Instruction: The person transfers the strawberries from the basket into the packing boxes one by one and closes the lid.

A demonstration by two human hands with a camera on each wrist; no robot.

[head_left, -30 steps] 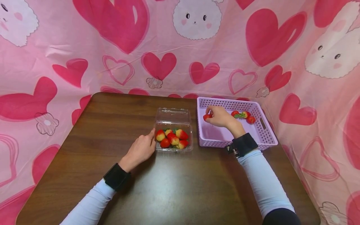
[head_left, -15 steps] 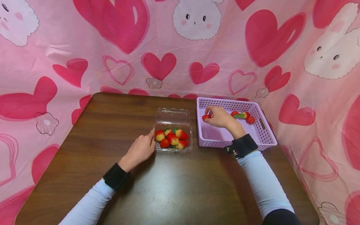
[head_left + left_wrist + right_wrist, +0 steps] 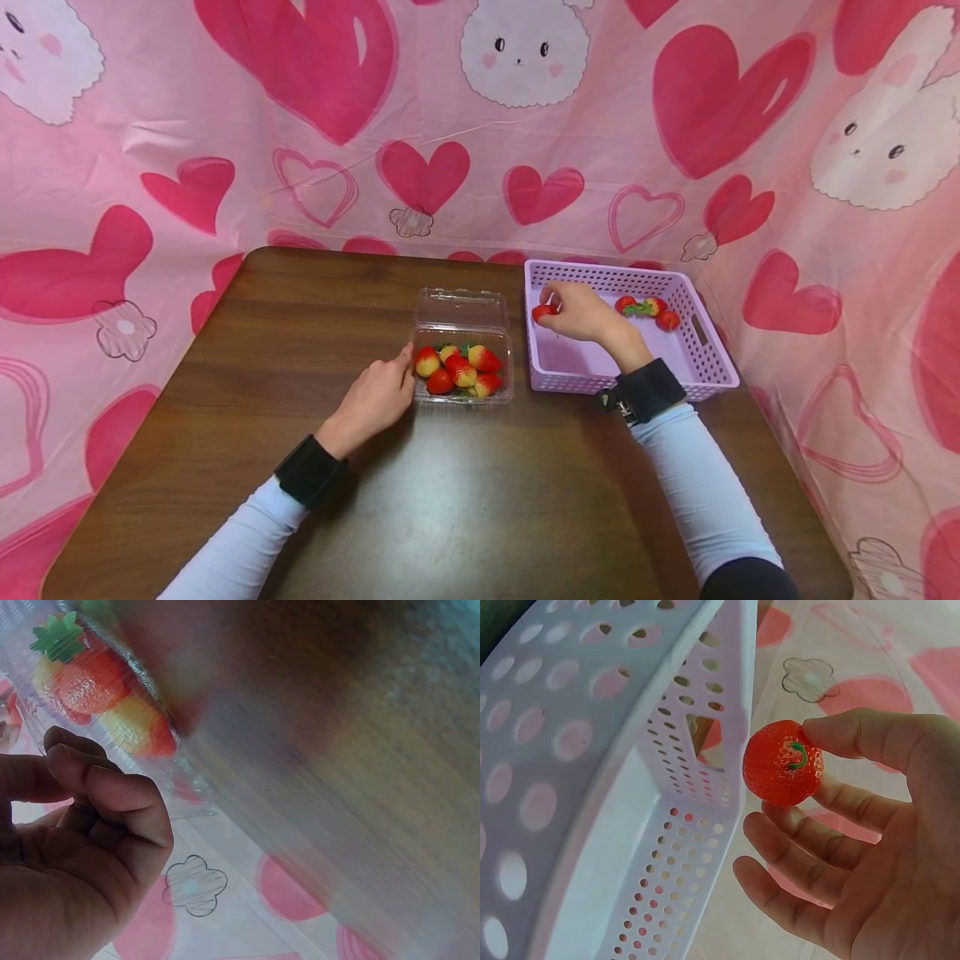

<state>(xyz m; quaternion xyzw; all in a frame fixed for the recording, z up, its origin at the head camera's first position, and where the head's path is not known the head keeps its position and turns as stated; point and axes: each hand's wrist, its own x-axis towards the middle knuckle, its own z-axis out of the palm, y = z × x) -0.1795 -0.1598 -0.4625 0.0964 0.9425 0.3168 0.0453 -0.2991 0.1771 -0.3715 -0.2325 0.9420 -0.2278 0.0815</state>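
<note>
A strawberry [image 3: 783, 763], red with a small green stem, is pinched between the thumb and fingers of my right hand [image 3: 581, 312]. That hand is over the left part of the lilac basket [image 3: 570, 382], while its other fingers spread loosely in the right wrist view. On the table, a clear plastic clamshell box [image 3: 461, 311] has its lid raised and several red and yellow strawberries [image 3: 461, 370] inside. My left hand [image 3: 372, 393] holds the box's left edge, its fingers bent in the left wrist view [image 3: 97, 840].
More strawberries [image 3: 667, 320] with green leaves lie in the basket's back right area. The brown wooden table [image 3: 450, 500] reaches back to a pink cloth [image 3: 360, 192] printed with hearts and rabbits, which also hangs at both sides.
My right hand has shifted slightly left with the strawberry, towards the basket's left wall. My left hand and the box have stayed in place.
</note>
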